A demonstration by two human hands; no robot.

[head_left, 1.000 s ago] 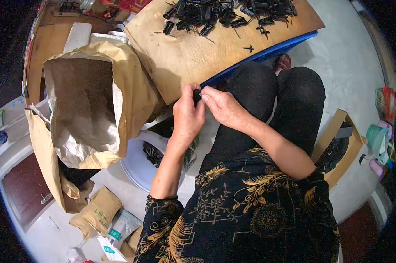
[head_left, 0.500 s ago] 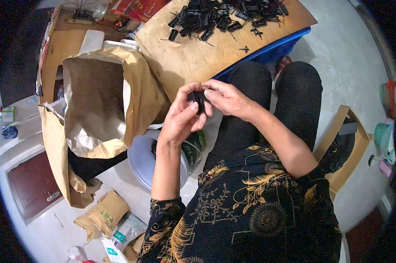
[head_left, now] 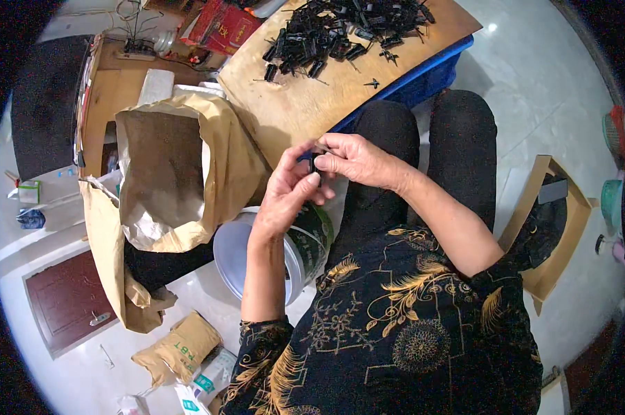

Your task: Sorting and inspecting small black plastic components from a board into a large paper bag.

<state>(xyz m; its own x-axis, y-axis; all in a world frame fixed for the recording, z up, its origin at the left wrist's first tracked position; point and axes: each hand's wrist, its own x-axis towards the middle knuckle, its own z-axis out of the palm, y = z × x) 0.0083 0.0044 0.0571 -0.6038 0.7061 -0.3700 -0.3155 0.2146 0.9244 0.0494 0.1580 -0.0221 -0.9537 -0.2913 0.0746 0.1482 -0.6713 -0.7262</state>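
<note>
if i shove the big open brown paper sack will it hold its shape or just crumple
The brown paper sack probably has some stiffness, since its mouth gapes wide. A firm shove would still likely dent it: its walls look thin and already creased. Its shiny inner lining may be a bit slippery to hold; its weight can't be judged from here.

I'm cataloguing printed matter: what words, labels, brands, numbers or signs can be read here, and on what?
I won't copy wording, only where print stands.
Red box: pale characters.
Brown paper packet: green lettering.
White-and-teal packet: print too small to read.
Bucket, dark green side: marks too blurred to read.
Held black piece: none visible.
</note>
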